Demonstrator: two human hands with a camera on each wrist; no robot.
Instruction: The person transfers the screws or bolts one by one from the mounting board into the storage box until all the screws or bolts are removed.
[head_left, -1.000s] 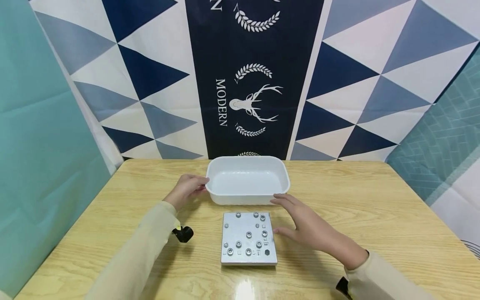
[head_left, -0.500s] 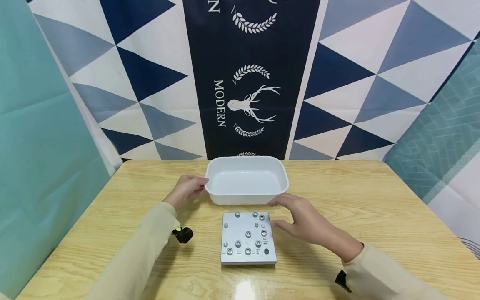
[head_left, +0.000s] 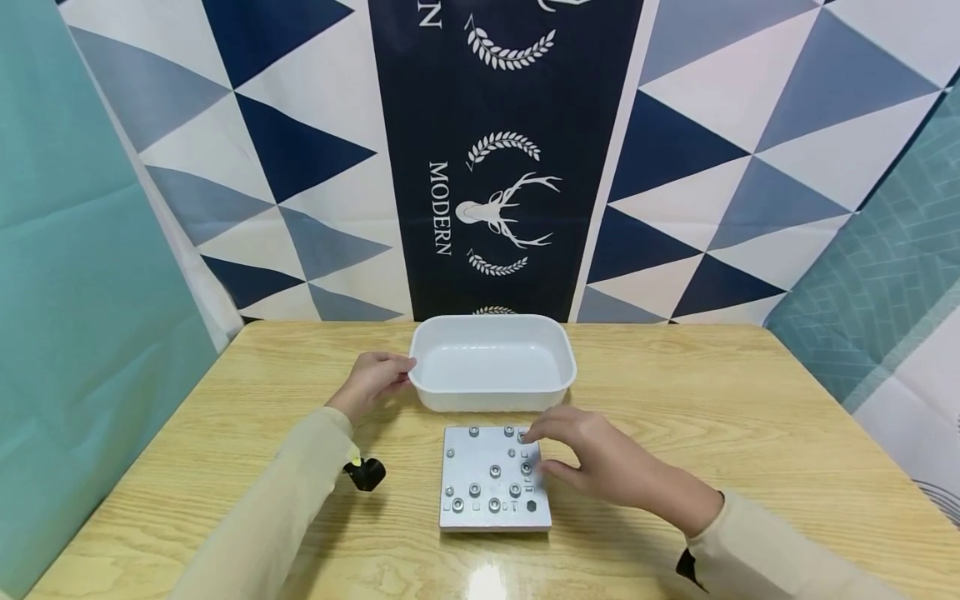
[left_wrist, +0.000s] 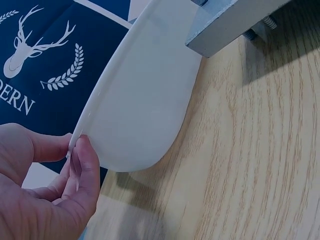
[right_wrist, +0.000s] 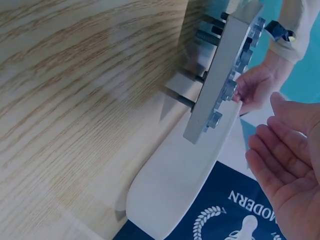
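Note:
My left hand [head_left: 371, 385] pinches the left end of the rim of a white basin [head_left: 491, 402], which is a shallow rectangular tub with rounded corners. In the left wrist view, thumb and fingers meet across the rim of the basin [left_wrist: 145, 95]. In front of it, a square metal plate [head_left: 465, 471] carries several socket-head bolts. Bolt shanks stick out below the plate [right_wrist: 220, 75] in the right wrist view, so it stands raised off the table. My right hand [head_left: 600, 462] hovers over the plate's right edge, fingers loosely bent, holding nothing and apart from the bolts.
Both things stand on a pale wooden table [head_left: 697, 400]. Behind the table's back edge hangs a cloth backdrop [head_left: 517, 100] with triangles and a deer motif. A teal sheet [head_left: 90, 292] hangs at the left.
My right hand has moved left and slightly toward me, from beside the basin's front corner to above the plate's right edge. The left hand stays on the basin rim.

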